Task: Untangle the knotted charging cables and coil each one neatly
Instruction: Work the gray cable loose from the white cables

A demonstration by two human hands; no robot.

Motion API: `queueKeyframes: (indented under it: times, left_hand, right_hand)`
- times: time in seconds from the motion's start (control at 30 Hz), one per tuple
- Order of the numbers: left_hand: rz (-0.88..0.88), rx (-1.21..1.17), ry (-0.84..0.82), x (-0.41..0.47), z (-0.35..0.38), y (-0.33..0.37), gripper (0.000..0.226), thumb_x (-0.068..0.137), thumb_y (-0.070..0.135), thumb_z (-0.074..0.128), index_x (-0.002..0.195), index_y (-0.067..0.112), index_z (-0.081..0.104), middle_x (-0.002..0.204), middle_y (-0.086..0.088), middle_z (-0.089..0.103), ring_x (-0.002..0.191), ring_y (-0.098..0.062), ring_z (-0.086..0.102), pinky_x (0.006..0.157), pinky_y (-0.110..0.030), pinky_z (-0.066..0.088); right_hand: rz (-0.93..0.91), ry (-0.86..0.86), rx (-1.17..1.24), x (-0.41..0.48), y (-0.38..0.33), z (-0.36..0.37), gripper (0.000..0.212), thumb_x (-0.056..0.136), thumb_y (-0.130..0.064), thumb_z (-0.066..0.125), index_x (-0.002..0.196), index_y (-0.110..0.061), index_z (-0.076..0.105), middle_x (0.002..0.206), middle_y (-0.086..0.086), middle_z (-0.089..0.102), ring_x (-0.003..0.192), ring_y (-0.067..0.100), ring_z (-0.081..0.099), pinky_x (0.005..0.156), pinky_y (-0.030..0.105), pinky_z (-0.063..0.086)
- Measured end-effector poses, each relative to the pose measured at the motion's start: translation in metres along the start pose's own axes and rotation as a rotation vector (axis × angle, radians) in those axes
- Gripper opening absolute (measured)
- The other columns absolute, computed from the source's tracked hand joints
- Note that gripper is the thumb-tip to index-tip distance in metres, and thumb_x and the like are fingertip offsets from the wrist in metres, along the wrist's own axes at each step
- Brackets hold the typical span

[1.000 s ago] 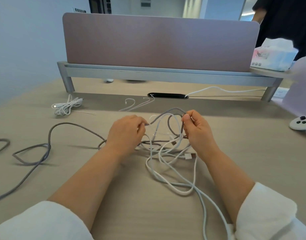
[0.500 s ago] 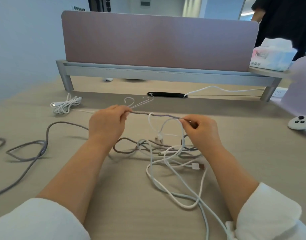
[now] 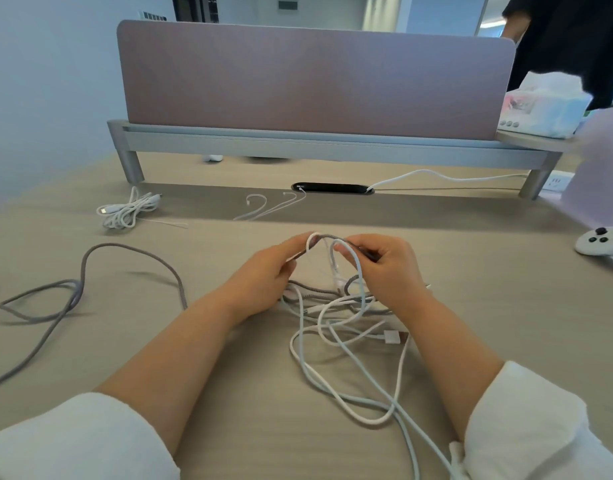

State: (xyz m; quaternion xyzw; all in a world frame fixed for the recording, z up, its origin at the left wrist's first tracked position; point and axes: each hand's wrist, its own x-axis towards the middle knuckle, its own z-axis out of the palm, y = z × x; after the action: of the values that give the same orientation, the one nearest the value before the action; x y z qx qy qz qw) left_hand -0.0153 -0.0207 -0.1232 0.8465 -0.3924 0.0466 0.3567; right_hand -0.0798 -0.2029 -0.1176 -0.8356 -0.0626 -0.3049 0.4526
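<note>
A grey braided cable (image 3: 83,271) loops across the left of the desk and runs into a tangle with white cables (image 3: 336,344) in the middle. My left hand (image 3: 263,275) pinches the grey cable just above the tangle. My right hand (image 3: 388,268) pinches the same grey cable a short way to the right. Between the hands the grey cable makes a small arch, and white loops hang over it. A white USB plug (image 3: 391,337) lies at the tangle's right side. One coiled white cable (image 3: 125,211) lies at the back left.
A desk divider on a metal shelf (image 3: 312,140) closes the back. A black cable slot (image 3: 332,188) sits under it with a white lead coming out. A white game controller (image 3: 599,242) lies at the right edge, a tissue pack (image 3: 544,105) on the shelf. Another person stands behind.
My hands have come closer together, so the grey cable that was stretched straight between them now bends into a small arch. The white loops hang lower onto the tangle.
</note>
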Motion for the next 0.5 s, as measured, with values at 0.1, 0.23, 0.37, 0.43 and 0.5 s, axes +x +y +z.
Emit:
queueKeyframes:
  times: [0.1,0.23,0.37,0.43,0.5]
  left_hand:
    - [0.017,-0.249,0.143,-0.002,0.003,0.009,0.036,0.093,0.006,0.05,0.106,0.04,0.051,0.102,0.007,0.062,0.09,0.004,0.055,0.081,-0.006,0.04]
    - [-0.094,-0.189,0.286,-0.001,0.006,0.018,0.02,0.083,0.032,0.066,0.071,0.029,0.051,0.06,0.008,0.051,0.056,-0.009,0.041,0.056,-0.019,0.036]
    - [-0.136,-0.133,0.52,0.0,-0.013,0.017,0.03,0.076,0.049,0.06,0.063,0.023,0.062,0.044,0.01,0.041,0.047,-0.008,0.035,0.048,-0.019,0.026]
    - [-0.169,-0.101,0.568,-0.002,-0.02,0.011,0.028,0.08,0.044,0.065,0.071,0.018,0.069,0.044,0.009,0.043,0.049,-0.007,0.039,0.049,-0.019,0.028]
    - [-0.197,0.012,0.591,-0.003,-0.021,0.007,0.027,0.085,0.039,0.062,0.073,0.015,0.067,0.051,0.01,0.045,0.055,-0.009,0.043,0.051,-0.021,0.029]
  right_hand:
    - [-0.054,-0.061,-0.077,0.0,-0.002,0.0,0.011,0.084,-0.019,0.068,0.083,-0.011,0.076,0.057,-0.015,0.058,0.053,0.001,0.049,0.055,0.012,0.036]
    - [-0.137,-0.109,-0.291,0.001,-0.007,0.004,0.02,0.079,-0.03,0.066,0.08,-0.012,0.075,0.063,-0.002,0.065,0.059,0.016,0.056,0.056,0.026,0.042]
    - [0.005,0.13,-0.423,0.006,0.001,-0.003,0.006,0.079,-0.01,0.068,0.072,-0.011,0.067,0.059,-0.013,0.04,0.062,0.015,0.042,0.061,0.022,0.028]
    - [0.104,0.181,-0.443,0.006,0.004,-0.008,0.006,0.08,-0.016,0.068,0.076,-0.014,0.064,0.067,-0.007,0.044,0.066,0.015,0.043,0.059,0.023,0.025]
    - [0.174,0.181,-0.449,0.005,0.001,-0.008,0.015,0.08,-0.026,0.069,0.076,-0.017,0.058,0.069,-0.004,0.048,0.067,0.017,0.044,0.059,0.028,0.028]
